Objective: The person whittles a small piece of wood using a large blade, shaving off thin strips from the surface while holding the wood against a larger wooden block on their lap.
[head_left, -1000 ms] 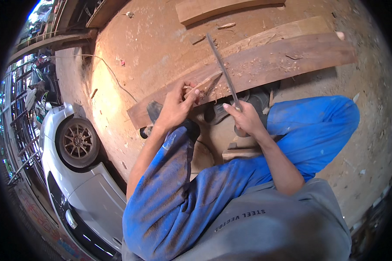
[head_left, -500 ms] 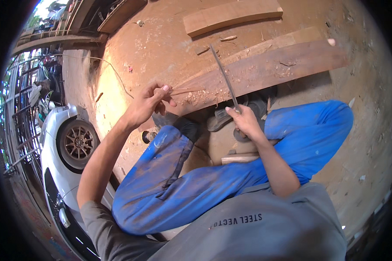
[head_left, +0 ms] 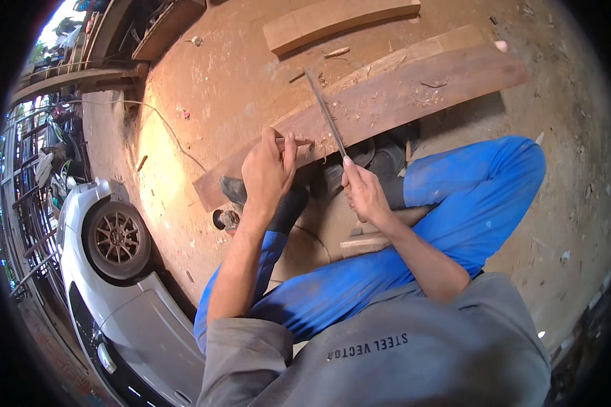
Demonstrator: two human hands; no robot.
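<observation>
My right hand (head_left: 366, 191) is closed around the near end of a long, narrow metal tool (head_left: 326, 114). Whether it is a blade or a file I cannot tell. Its far end points up and to the left, across a brown wooden plank (head_left: 400, 105). Just left of the tool, my left hand (head_left: 269, 168) is closed over the plank's near side, pinching a thin sliver of wood (head_left: 301, 143). Shavings (head_left: 373, 102) lie scattered on the plank, and a paler strip of wood (head_left: 448, 42) shows along its far edge.
A thick pale timber piece (head_left: 339, 26) lies beyond the plank. My bent legs in blue trousers (head_left: 468, 180) flank the near side, with a small wood block (head_left: 364, 244) between them. At left are a silver car (head_left: 129, 319) and a cable (head_left: 161, 112) on the ground.
My left hand has moved right and nearer the tool, keeping the sliver over the plank. My right hand still grips the tool. The whole view has shifted slightly.
</observation>
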